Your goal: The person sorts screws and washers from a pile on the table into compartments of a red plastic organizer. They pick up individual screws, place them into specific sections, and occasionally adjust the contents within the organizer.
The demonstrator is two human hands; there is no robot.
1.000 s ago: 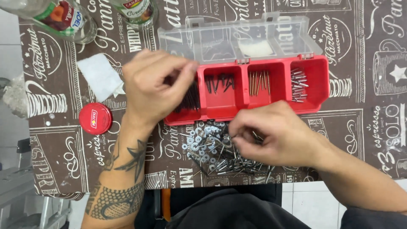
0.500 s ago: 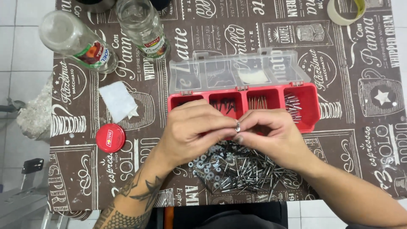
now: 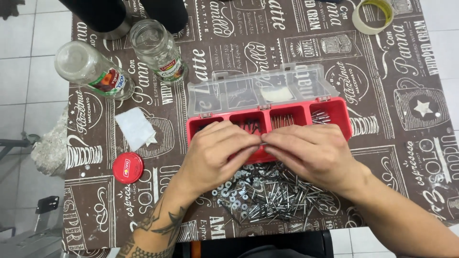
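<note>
My left hand (image 3: 217,155) and my right hand (image 3: 311,153) meet fingertip to fingertip over the front wall of a red organiser box (image 3: 342,117). Together they pinch a small thin metal piece (image 3: 262,142), too small to name. The box has several compartments holding nails and screws, and its clear lid (image 3: 260,91) stands open behind it. Just below my hands lies a loose heap of screws, nails and washers (image 3: 267,193) on the table.
A brown printed tablecloth (image 3: 406,157) covers the table. At the back left stand two clear glass jars (image 3: 93,71) (image 3: 158,50) and two dark cylinders. A red jar lid (image 3: 127,167) and a white paper scrap (image 3: 135,128) lie left. A tape roll (image 3: 373,15) sits far right.
The view has shifted down the table. My left hand left the box's compartment and joined my right hand, which rose from the heap; both now pinch a small metal piece.
</note>
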